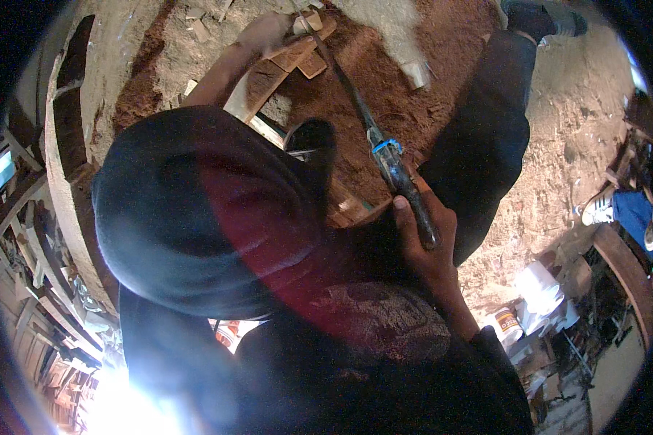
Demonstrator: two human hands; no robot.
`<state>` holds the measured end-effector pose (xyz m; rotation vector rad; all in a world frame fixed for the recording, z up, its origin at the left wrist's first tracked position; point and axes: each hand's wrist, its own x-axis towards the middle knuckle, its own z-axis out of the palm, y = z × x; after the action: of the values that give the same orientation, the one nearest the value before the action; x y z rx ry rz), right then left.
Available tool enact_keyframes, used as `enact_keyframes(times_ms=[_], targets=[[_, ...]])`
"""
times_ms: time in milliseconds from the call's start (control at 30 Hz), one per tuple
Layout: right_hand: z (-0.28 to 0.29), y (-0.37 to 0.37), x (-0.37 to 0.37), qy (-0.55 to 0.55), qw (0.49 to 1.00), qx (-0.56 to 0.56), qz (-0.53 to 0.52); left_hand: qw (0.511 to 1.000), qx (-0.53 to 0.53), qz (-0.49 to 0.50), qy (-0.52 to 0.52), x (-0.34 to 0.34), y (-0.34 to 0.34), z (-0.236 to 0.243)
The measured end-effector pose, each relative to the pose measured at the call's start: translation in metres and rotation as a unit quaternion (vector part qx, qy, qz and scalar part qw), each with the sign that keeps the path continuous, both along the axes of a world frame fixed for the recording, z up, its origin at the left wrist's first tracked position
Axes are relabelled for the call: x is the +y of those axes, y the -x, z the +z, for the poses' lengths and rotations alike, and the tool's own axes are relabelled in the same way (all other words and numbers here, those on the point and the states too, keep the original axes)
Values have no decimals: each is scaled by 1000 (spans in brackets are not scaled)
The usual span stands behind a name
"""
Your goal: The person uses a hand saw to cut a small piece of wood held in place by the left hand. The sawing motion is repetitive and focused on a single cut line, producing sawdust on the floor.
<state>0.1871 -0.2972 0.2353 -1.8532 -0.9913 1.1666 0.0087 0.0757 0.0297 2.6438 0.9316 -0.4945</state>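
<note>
My right hand (426,221) is closed on the dark handle of a long, narrow tool (390,163) with a blue band near its grip. The tool's thin shaft runs up to the wooden pieces beside my left hand (267,32). That hand is closed on a small wooden piece (303,23), with longer boards (283,61) under and beside it. Some of the boards are hidden behind my dark-clad leg (189,203).
Reddish sawdust (384,65) covers the ground among offcuts (416,72). Scrap timber (43,268) is piled at the left. At the right lie white containers (508,326), a shoe (598,210), blue cloth (631,221) and a curved board (624,275).
</note>
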Motion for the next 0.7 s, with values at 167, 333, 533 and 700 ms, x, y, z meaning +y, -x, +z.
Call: enact_keyframes(times_ms=[167,333,533,700], targets=[[2,3,15,31,999,22,0,994,-95,26,42,0,6,-7],[1,4,6,10,999,38,-18,996,-78,30,23,0,5,-8],[-2,2,17,21,999,35,-28,996,-88,25,18,1,7,-18],[-14,-5,-5,-60,996,-67,-2,994,-90,31,57,3,15,-18]])
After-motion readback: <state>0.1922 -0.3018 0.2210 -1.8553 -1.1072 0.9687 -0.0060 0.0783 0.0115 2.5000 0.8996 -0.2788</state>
